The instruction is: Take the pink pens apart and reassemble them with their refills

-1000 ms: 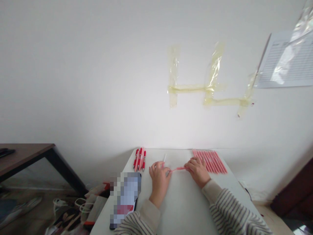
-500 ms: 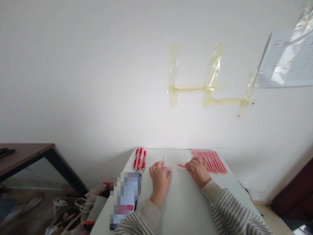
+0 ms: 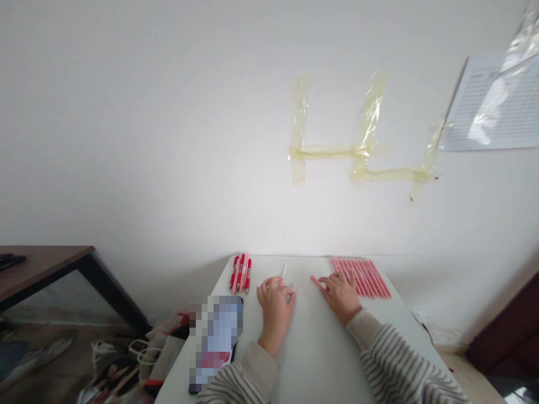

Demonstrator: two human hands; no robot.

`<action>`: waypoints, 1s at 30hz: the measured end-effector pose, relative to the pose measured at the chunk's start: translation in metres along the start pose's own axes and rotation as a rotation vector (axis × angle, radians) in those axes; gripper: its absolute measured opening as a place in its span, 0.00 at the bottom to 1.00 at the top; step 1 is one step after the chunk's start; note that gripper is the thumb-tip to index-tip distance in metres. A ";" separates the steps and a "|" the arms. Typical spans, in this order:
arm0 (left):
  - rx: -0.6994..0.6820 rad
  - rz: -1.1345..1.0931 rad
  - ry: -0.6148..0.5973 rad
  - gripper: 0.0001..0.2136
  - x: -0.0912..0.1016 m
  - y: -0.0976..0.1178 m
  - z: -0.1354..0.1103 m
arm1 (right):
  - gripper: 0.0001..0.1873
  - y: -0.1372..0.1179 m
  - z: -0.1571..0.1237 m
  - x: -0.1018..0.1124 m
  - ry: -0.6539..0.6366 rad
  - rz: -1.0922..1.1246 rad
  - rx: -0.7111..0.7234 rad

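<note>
My left hand (image 3: 275, 306) rests on the white table (image 3: 311, 348), fingers curled around a small pink pen piece whose tip shows by the thumb. My right hand (image 3: 342, 293) pinches a pink pen barrel (image 3: 316, 281) that points away to the upper left. Just right of that hand lies a row of several pink pen barrels (image 3: 364, 277). A bundle of several assembled red and pink pens (image 3: 241, 273) lies at the table's far left. A thin white refill (image 3: 283, 271) lies beyond my left hand.
A phone (image 3: 217, 342) lies on the table's left edge. A dark wooden table (image 3: 40, 269) stands to the left, with bags and cables on the floor below. Tape strips and a paper sheet hang on the white wall behind.
The pen held between both hands came apart: my right hand drew the barrel away to the right and turned it toward the row, while my left hand kept the small piece.
</note>
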State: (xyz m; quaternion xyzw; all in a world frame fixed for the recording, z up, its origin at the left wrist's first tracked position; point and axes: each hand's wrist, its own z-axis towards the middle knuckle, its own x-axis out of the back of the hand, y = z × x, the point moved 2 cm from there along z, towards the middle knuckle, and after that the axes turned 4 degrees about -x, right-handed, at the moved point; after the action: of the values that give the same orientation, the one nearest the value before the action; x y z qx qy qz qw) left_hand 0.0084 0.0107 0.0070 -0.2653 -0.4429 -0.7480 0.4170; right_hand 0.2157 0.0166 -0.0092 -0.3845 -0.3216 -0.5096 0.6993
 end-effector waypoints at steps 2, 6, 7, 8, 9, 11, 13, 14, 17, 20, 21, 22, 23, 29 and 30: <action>0.000 0.001 0.004 0.08 0.000 0.000 0.000 | 0.11 -0.002 0.000 0.003 0.004 -0.024 0.010; -0.007 0.002 0.016 0.06 -0.001 -0.001 -0.001 | 0.11 -0.006 0.001 0.008 -0.005 -0.077 0.047; -0.010 0.002 0.018 0.06 -0.002 -0.001 -0.001 | 0.11 -0.007 0.001 0.009 -0.001 -0.086 0.050; -0.012 0.003 0.020 0.06 -0.002 -0.001 -0.001 | 0.11 -0.008 0.002 0.010 0.004 -0.093 0.050; -0.013 0.003 0.021 0.06 -0.002 -0.002 -0.001 | 0.11 -0.008 0.002 0.011 0.007 -0.097 0.048; -0.012 0.003 0.024 0.06 -0.002 -0.001 -0.001 | 0.11 -0.008 0.002 0.012 0.007 -0.096 0.042; -0.011 -0.002 0.027 0.07 -0.001 -0.001 -0.001 | 0.11 -0.008 0.002 0.013 0.007 -0.076 0.031; -0.009 -0.004 0.026 0.07 -0.001 -0.001 -0.001 | 0.11 -0.007 0.002 0.013 0.004 -0.060 0.026; -0.004 -0.007 0.022 0.08 -0.001 -0.001 -0.001 | 0.18 -0.003 0.001 0.014 -0.046 0.003 0.044; -0.011 -0.005 0.024 0.07 -0.001 -0.002 -0.001 | 0.24 0.000 0.000 0.014 -0.134 0.049 0.101; -0.013 -0.005 0.026 0.07 -0.001 -0.002 -0.001 | 0.24 0.001 0.000 0.014 -0.156 0.056 0.112; -0.014 -0.004 0.027 0.07 -0.001 -0.002 0.000 | 0.23 0.002 0.000 0.014 -0.172 0.059 0.118; -0.013 -0.004 0.029 0.07 0.000 -0.002 0.000 | 0.22 0.002 0.000 0.014 -0.183 0.059 0.122; -0.006 -0.015 0.026 0.05 -0.001 -0.002 -0.001 | 0.20 0.002 0.000 0.012 -0.172 0.039 0.125; -0.006 -0.016 0.026 0.05 -0.001 -0.002 -0.001 | 0.20 0.002 -0.001 0.011 -0.167 0.037 0.123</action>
State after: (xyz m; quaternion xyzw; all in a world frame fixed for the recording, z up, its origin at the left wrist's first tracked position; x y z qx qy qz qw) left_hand 0.0074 0.0109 0.0055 -0.2532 -0.4371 -0.7562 0.4159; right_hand 0.2212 0.0113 -0.0006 -0.3879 -0.4024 -0.4419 0.7016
